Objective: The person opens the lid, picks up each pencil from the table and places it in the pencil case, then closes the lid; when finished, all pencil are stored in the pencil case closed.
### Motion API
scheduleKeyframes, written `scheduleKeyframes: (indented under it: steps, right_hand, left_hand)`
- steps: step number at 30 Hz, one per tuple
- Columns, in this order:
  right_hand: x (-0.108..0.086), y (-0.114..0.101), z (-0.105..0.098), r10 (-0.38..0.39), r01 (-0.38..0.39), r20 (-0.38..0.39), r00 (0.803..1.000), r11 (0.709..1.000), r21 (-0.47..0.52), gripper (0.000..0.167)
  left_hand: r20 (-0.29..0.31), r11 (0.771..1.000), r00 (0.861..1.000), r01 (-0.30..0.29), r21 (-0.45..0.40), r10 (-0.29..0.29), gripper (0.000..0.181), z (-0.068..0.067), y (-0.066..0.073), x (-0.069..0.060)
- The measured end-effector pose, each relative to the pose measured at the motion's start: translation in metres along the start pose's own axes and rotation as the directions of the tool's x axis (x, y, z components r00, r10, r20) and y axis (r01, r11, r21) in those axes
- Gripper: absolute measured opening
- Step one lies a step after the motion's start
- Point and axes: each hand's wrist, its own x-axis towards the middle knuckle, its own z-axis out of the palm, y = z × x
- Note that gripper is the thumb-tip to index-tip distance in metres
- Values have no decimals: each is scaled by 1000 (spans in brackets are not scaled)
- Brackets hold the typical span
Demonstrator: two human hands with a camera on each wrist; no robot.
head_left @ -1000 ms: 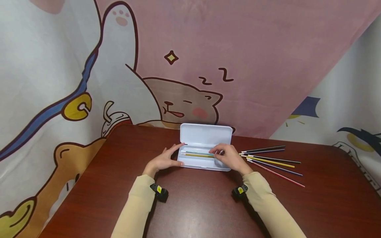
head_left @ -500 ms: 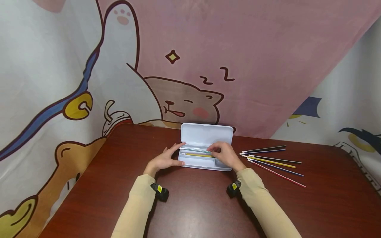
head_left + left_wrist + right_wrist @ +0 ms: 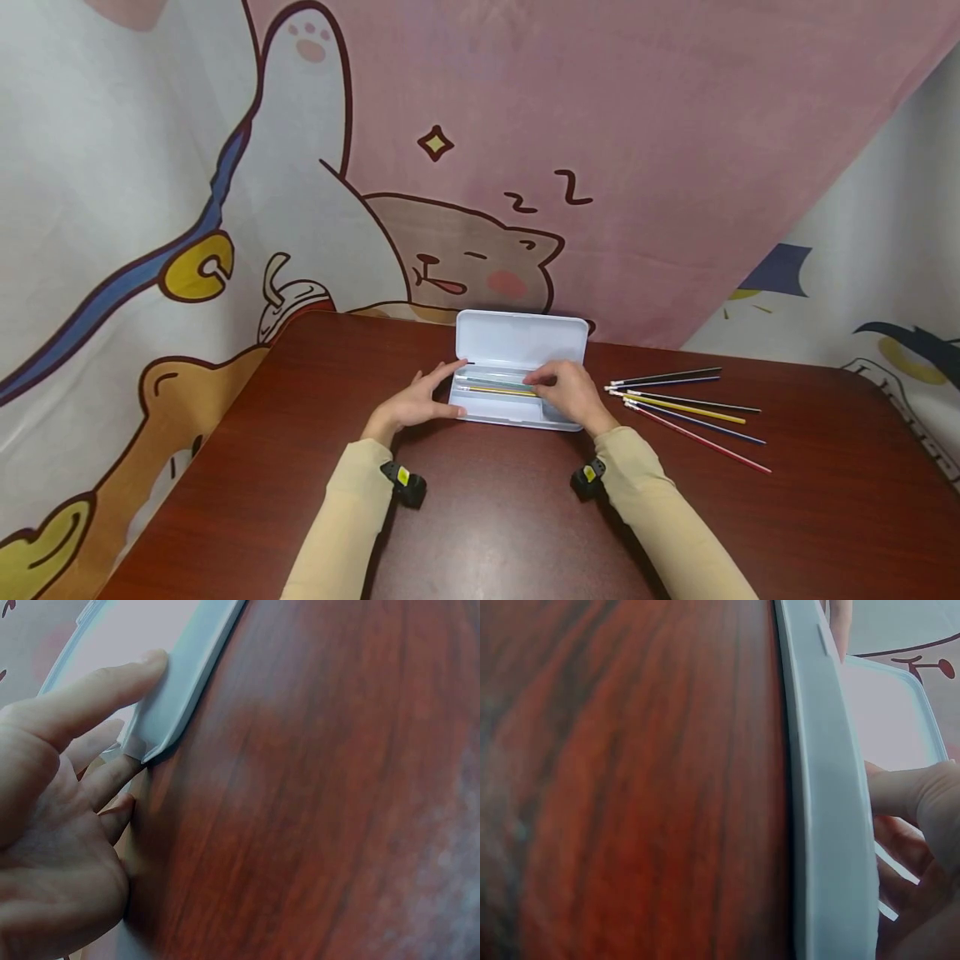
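Observation:
A white pencil case (image 3: 498,408) stands with its lid raised at the back of the table. At its left end my left hand (image 3: 408,406) rests with thumb and forefinger spread, the thumb over the front rim (image 3: 112,694). Inside lie a yellow pencil (image 3: 498,391) and, just behind it, a pale teal pencil (image 3: 483,380). My right hand (image 3: 572,393) reaches into the right part of the case and pinches the right end of the teal pencil. Its fingertips are partly hidden behind the case wall (image 3: 836,787) in the right wrist view.
Several pencils, black, blue, yellow (image 3: 697,407) and red (image 3: 705,437), lie fanned on the brown table (image 3: 495,508) right of the case, eraser ends towards it. The raised lid (image 3: 521,337) stands close to a printed cloth (image 3: 637,167) behind the table.
My right hand shifted left with the teal pencil, which rose towards the back of the case and then came down beside the yellow pencil. My left hand stayed put.

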Motion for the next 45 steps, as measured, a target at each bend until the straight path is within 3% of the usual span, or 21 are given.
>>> scheduleKeyframes:
  steps: [6, 15, 21, 33, 45]
  right_hand:
    - [0, 0, 0, 15, -15, -1, 1000, 1000, 1, 15]
    - [-2, 1, 2, -44, 43, 9, 999, 998, 39, 17]
    - [-5, 2, -1, -19, 17, 14, 1000, 997, 81, 15]
    - [-17, 6, -17, 24, -11, -71, 997, 983, 181, 17]
    - [-36, 11, -27, 64, -37, -123, 990, 977, 209, 14]
  left_hand:
    - [-1, 1000, 1000, -3, 3, 3, 81, 0, -1, 0]
    - [-7, 1000, 1000, 10, -3, -10, 81, 0, -1, -1]
    - [-9, 999, 999, 35, -11, -35, 81, 1, 1, -1]
    - [-6, 1000, 1000, 25, -6, -25, 81, 0, 1, -1]
    - [-10, 1000, 1000, 28, -4, -28, 82, 0, 0, 0]
